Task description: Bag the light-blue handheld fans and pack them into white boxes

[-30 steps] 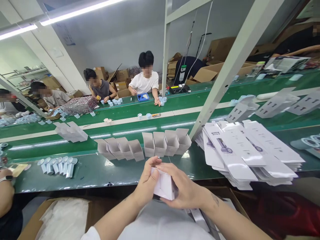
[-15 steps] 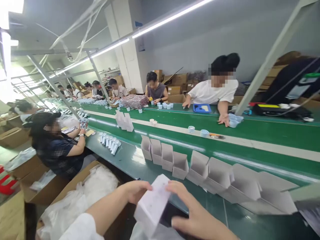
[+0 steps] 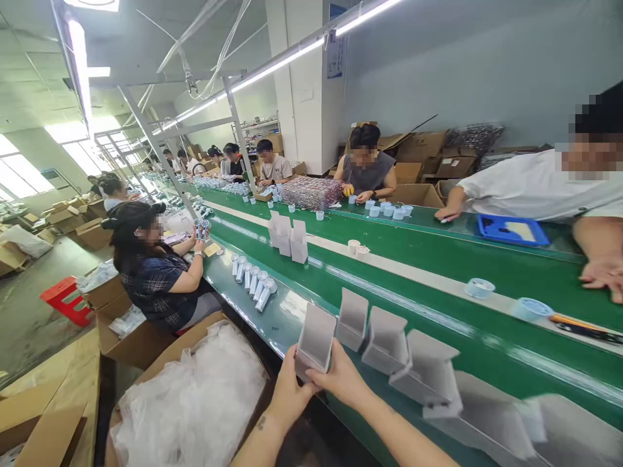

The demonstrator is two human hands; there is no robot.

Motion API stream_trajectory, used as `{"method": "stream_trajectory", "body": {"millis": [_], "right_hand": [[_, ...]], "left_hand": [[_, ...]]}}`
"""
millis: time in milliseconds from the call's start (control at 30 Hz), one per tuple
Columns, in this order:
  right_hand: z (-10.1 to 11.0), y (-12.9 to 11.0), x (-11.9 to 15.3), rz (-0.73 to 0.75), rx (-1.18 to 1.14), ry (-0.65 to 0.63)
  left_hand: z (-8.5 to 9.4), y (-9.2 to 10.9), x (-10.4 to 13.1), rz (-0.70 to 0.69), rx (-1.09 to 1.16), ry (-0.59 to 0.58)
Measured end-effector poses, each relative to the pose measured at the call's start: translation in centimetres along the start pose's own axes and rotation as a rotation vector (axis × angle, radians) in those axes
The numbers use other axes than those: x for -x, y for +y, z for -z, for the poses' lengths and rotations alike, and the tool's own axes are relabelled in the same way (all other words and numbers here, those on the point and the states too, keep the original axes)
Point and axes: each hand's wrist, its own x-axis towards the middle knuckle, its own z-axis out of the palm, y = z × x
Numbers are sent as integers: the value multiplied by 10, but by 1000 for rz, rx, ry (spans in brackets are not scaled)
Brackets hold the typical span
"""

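A small grey-white cardboard carton (image 3: 316, 334) with an open top and one raised flap is held low between both my hands, by the near edge of the green-topped table. My left hand (image 3: 291, 383) grips its left side. My right hand (image 3: 343, 379) grips the right side, and its thumb meets the left thumb at the lower front. Just beyond, a row of similar open cartons (image 3: 386, 340) stands along the table, running toward the lower right. What is inside the held carton cannot be made out.
Light-blue handled devices (image 3: 253, 280) lie in a row to the left. A large cardboard box of clear plastic bags (image 3: 195, 395) stands below. On the green conveyor belt (image 3: 335, 279) are several upright cartons (image 3: 288, 237) and blue cups (image 3: 479, 288). Co-workers (image 3: 156, 272) sit along both sides.
The view has swung left. My hands held a white carton tilted, its closed side showing; now the carton held is upright with its open top in view, and both hands are wrapped round it.
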Motion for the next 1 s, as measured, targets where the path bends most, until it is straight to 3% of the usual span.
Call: {"method": "stream_trajectory", "body": {"millis": [67, 200, 300, 400, 567, 733, 800, 900, 1000], "right_hand": [[-6, 17, -29, -11, 92, 64], [-20, 45, -84, -48, 117, 141], [-28, 54, -110, -107, 115, 137], [-28, 55, -119, -144, 109, 81], [-18, 48, -121, -150, 124, 131], [-21, 55, -98, -355, 132, 334], [-30, 62, -72, -509, 65, 297], [-48, 65, -38, -758, -200, 9], [-69, 54, -37, -754, -539, -145]], "left_hand": [[30, -30, -50, 110, -111, -54], [81, -74, -157, 272, -367, 197], [89, -93, -208, 300, -443, 216], [84, -103, -224, 327, -478, 193], [86, -107, -227, 355, -392, 165], [78, -100, -216, 448, -100, 207], [69, -94, -196, 511, 64, 230], [52, -81, -142, 586, 296, 237], [31, -69, -74, 640, 628, 207]]}}
